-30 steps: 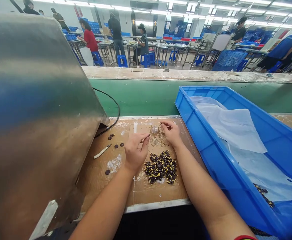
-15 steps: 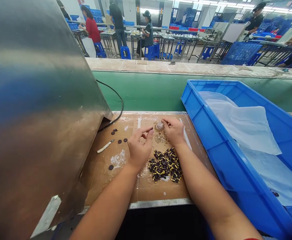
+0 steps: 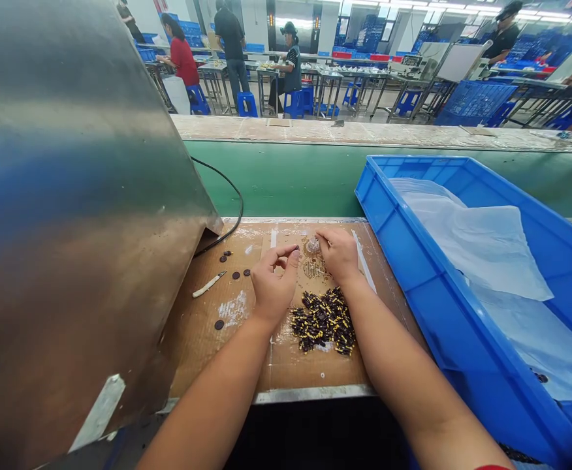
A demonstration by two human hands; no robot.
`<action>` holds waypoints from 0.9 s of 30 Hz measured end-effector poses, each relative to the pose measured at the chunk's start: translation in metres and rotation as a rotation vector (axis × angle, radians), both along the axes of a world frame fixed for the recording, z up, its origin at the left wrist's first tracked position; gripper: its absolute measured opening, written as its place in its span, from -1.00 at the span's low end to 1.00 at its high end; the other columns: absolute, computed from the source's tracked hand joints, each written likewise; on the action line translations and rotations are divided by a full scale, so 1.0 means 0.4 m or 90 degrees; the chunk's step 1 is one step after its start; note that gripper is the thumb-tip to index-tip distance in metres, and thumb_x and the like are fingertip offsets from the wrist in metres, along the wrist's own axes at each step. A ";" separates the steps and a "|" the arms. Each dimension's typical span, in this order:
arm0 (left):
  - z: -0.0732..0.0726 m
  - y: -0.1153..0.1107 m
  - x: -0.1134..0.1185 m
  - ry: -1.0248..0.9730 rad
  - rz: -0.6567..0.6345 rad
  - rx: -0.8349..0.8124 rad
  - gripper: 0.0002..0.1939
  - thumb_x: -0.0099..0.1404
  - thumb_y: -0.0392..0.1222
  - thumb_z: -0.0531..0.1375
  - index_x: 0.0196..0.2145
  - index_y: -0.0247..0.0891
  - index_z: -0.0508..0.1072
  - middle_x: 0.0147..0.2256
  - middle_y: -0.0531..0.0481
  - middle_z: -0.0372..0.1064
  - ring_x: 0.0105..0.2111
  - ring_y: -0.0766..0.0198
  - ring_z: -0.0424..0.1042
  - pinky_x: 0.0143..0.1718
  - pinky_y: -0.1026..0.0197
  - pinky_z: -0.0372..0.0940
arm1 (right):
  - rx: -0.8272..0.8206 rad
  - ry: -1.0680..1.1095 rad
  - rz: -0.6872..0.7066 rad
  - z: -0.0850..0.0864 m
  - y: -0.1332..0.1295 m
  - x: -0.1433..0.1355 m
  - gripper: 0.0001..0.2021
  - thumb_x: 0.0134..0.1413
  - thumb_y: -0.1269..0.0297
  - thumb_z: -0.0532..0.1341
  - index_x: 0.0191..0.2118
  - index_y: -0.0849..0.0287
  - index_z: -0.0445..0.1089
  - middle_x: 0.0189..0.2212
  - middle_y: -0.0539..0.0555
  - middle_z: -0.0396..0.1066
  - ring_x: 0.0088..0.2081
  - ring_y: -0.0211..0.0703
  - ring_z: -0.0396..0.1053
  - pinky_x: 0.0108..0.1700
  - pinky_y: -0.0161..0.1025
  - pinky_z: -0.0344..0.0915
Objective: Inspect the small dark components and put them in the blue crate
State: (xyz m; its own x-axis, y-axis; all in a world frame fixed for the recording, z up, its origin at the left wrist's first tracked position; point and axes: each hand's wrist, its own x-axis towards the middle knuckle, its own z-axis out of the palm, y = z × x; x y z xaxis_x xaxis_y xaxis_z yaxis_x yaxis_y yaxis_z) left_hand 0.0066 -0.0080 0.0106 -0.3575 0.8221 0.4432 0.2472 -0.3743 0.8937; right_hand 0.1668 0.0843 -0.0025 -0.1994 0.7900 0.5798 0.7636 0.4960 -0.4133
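Note:
My left hand (image 3: pixel 275 277) is closed, thumb and forefinger pinching a small dark piece (image 3: pixel 296 248) whose kind I cannot tell. Just to its right, my right hand (image 3: pixel 339 256) has its fingertips pinched together beside a small clear round object (image 3: pixel 313 245). Whatever those fingertips hold is hidden. Below both hands lies a pile of small black parts with yellow tips (image 3: pixel 322 320). A ridged round patch (image 3: pixel 314 269) shows on the cardboard between the hands and the pile.
A white-handled knife (image 3: pixel 209 284) and several dark discs (image 3: pixel 219 324) lie on the cardboard-covered table (image 3: pixel 192 352) to the left. A large metal housing (image 3: pixel 80 228) borders that side, with a black cable (image 3: pixel 232 186) behind. On the right stands a blue crate (image 3: pixel 413 261) holding white sheets (image 3: pixel 476 241).
My left thumb and forefinger have come closer together around the small dark piece. My right hand has barely moved, staying beside the clear round object.

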 end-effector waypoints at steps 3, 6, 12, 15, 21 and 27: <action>0.002 0.004 0.004 -0.088 -0.035 -0.030 -0.75 0.33 -0.06 0.31 -0.15 -0.29 0.59 -0.18 -0.17 0.56 -0.20 0.21 0.54 -0.12 0.16 0.40 | 0.005 0.015 -0.013 0.001 0.002 0.007 -0.76 0.35 0.30 0.15 -0.13 0.16 0.60 -0.20 0.17 0.60 -0.13 0.02 0.46 -0.03 -0.11 0.33; -0.003 0.015 0.005 -0.228 -0.077 -0.078 -0.70 0.26 -0.03 0.37 -0.18 -0.33 0.59 -0.21 -0.20 0.57 -0.23 0.23 0.54 -0.20 0.23 0.39 | -0.011 0.043 -0.024 0.001 -0.001 0.020 -0.77 0.31 0.31 0.17 -0.17 0.18 0.60 -0.20 0.18 0.61 -0.15 0.04 0.48 -0.03 -0.08 0.34; -0.010 0.035 0.003 -0.562 -0.137 -0.184 -0.61 -0.05 -0.10 0.54 -0.30 -0.33 0.59 -0.31 -0.13 0.56 -0.37 0.37 0.49 -0.31 0.35 0.34 | -0.162 0.425 0.001 0.033 -0.062 0.018 -0.82 0.16 0.18 0.31 -0.21 0.16 0.57 -0.26 0.12 0.60 -0.27 -0.10 0.53 -0.17 -0.15 0.45; -0.005 0.034 0.004 -0.612 -0.144 -0.204 -0.56 -0.14 -0.15 0.56 -0.30 -0.36 0.59 -0.31 -0.15 0.56 -0.38 0.36 0.51 -0.27 0.33 0.38 | -0.314 0.680 0.133 0.056 -0.107 -0.010 -0.76 0.05 0.09 0.40 -0.23 0.13 0.53 -0.29 0.05 0.58 -0.24 -0.14 0.54 -0.23 -0.22 0.49; -0.011 0.027 0.012 -0.497 -0.142 -0.148 -0.64 0.02 -0.13 0.51 -0.26 -0.36 0.60 -0.24 -0.17 0.58 -0.32 0.32 0.55 -0.16 0.25 0.46 | -0.475 0.848 0.274 0.075 -0.153 -0.058 -0.70 -0.09 0.10 0.50 -0.30 0.13 0.51 -0.34 -0.01 0.56 -0.26 -0.25 0.54 -0.17 -0.29 0.53; -0.020 0.017 0.005 -0.204 -0.098 -0.011 -0.81 0.20 -0.16 0.41 -0.26 -0.31 0.61 -0.12 -0.19 0.57 -0.12 0.16 0.58 0.03 0.08 0.46 | -0.562 0.909 0.295 0.091 -0.160 -0.056 -0.70 -0.13 0.15 0.53 -0.33 0.14 0.49 -0.35 0.00 0.59 -0.27 -0.26 0.56 -0.16 -0.32 0.54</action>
State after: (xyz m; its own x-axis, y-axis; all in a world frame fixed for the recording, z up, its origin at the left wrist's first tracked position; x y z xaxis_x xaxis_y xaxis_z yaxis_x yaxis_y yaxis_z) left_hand 0.0085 -0.0013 0.0024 -0.3475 0.8835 0.3141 -0.1054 -0.3697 0.9232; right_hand 0.1443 0.0203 0.0339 -0.2410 0.9692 -0.0509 -0.5403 -0.1776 -0.8225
